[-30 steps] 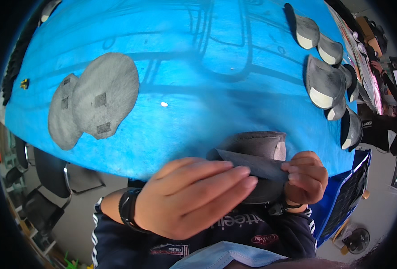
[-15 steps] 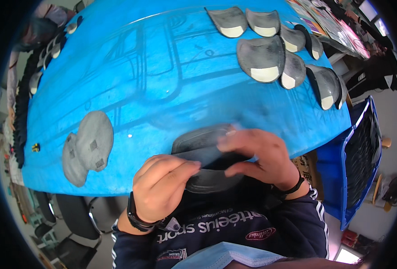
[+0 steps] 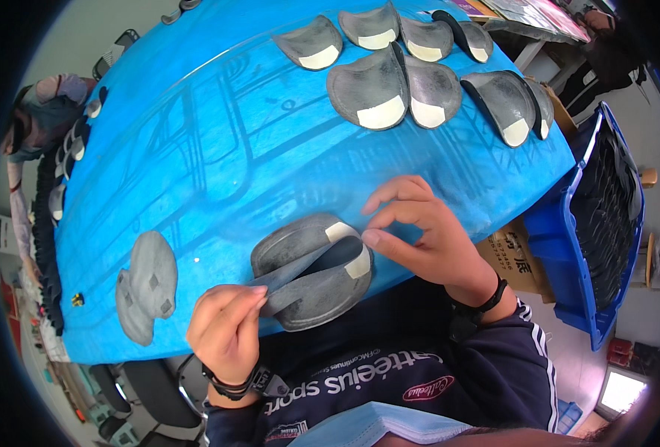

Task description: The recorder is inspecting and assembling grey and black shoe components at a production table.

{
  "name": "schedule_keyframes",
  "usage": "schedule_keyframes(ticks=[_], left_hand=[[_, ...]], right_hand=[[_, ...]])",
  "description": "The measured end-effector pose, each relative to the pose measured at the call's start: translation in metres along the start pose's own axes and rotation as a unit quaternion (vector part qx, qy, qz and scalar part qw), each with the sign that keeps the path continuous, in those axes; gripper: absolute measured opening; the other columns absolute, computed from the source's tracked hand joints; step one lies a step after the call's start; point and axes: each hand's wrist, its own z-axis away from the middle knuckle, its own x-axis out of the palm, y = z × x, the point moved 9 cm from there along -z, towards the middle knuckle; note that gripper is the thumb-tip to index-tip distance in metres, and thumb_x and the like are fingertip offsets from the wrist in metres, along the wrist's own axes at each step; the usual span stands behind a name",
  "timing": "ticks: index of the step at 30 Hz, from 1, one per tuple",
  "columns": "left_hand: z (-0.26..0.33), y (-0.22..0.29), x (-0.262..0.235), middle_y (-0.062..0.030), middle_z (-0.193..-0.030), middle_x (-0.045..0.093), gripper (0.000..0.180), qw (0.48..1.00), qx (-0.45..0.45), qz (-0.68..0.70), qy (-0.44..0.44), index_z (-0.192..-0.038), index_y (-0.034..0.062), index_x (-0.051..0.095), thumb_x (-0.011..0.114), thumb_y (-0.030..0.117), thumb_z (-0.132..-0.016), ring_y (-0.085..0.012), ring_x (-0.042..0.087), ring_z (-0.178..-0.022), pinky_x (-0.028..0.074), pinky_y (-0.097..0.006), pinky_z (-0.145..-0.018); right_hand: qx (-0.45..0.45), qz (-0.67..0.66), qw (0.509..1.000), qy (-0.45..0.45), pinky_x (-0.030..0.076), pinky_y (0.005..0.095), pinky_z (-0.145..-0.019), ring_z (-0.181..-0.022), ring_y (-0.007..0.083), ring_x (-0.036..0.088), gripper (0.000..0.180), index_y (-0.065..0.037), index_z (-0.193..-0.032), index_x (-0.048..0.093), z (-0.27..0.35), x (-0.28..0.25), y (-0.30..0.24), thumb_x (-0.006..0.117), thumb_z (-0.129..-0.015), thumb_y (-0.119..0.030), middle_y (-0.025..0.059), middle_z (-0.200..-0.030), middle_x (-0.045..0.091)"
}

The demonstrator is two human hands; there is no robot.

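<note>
Two grey insoles (image 3: 325, 298) lie side by side at the table's near edge, white tabs at their right ends. A thin dark grey sheet (image 3: 308, 262) stands between them, bent in a loop toward the right. My left hand (image 3: 226, 324) pinches the left end of this sheet between thumb and fingers. Beside the tabbed ends, my right hand (image 3: 427, 231) hovers with curled fingers, thumb and index apart, and nothing visible between them. Part of the far insole (image 3: 289, 242) is hidden behind the sheet.
Several tabbed insoles (image 3: 375, 93) rest at the far right of the blue table (image 3: 270, 167). Two paler grey pieces (image 3: 151, 279) overlap at the left. A blue crate (image 3: 568, 257) of dark pieces and a cardboard box (image 3: 512, 257) stand at the right. Another person (image 3: 47, 112) is at the far left.
My right hand has drawn back from the insoles, so their white tabs now show. My left hand still pinches the sheet. The view has shifted, moving the far insoles left in the picture.
</note>
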Motion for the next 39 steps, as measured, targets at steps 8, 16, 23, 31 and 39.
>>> schedule_keyframes(ticks=[8, 16, 23, 31, 39], left_hand=[[-0.003, 0.003, 0.004, -0.0085, -0.072, 0.061, 0.021, 1.000, -0.003, -0.012, -0.022, -0.080, 0.0005, 0.066, 0.068, -0.009, -0.062, -0.0226, 0.060, -0.064, 0.046, -0.029, -0.058], [-0.015, 0.015, 0.012, -0.0086, -0.070, 0.060, 0.022, 0.997, 0.035, -0.010, -0.072, -0.080, -0.0007, 0.066, 0.066, -0.012, -0.061, -0.0204, 0.058, -0.064, 0.044, -0.028, -0.055], [-0.023, 0.024, 0.030, -0.0048, -0.073, 0.062, 0.026, 0.987, 0.049, -0.061, -0.140, -0.081, 0.0034, 0.067, 0.070, -0.004, -0.056, -0.0209, 0.060, -0.064, 0.047, -0.029, -0.057], [-0.024, 0.023, 0.030, -0.0077, -0.070, 0.061, 0.025, 0.989, 0.022, -0.064, -0.135, -0.081, 0.0012, 0.066, 0.067, -0.009, -0.058, -0.0211, 0.059, -0.064, 0.044, -0.028, -0.056], [-0.026, 0.023, 0.038, -0.0049, -0.073, 0.061, 0.025, 0.987, 0.033, -0.063, -0.147, -0.082, 0.0036, 0.067, 0.070, -0.005, -0.058, -0.0211, 0.059, -0.063, 0.046, -0.029, -0.056]], right_hand=[[0.014, 0.002, 1.000, -0.012, 0.037, 0.0354, -0.087, -0.103, 0.0260, 0.044, 0.007, -0.010, -0.077, 0.066, 0.002, 0.003, 0.006, 0.071, -0.076, -0.015, 0.0022, -0.100, 0.058], [-0.018, 0.088, 0.995, -0.042, 0.036, 0.0389, -0.089, -0.105, 0.0311, 0.042, 0.007, -0.008, -0.073, 0.064, 0.002, 0.001, 0.000, 0.070, -0.070, -0.009, 0.0035, -0.105, 0.055], [-0.015, 0.137, 0.989, -0.047, 0.035, 0.0412, -0.090, -0.106, 0.0317, 0.040, 0.007, -0.008, -0.071, 0.063, 0.006, 0.004, 0.010, 0.069, -0.068, -0.006, 0.0040, -0.105, 0.050], [-0.020, 0.160, 0.986, -0.035, 0.035, 0.0381, -0.088, -0.101, 0.0308, 0.041, 0.009, -0.009, -0.074, 0.063, 0.006, 0.006, 0.010, 0.070, -0.069, -0.008, 0.0059, -0.100, 0.050], [-0.017, 0.185, 0.982, -0.013, 0.035, 0.0383, -0.088, -0.101, 0.0313, 0.042, 0.010, -0.008, -0.074, 0.060, 0.004, 0.006, 0.011, 0.067, -0.068, -0.003, 0.0069, -0.098, 0.049]])
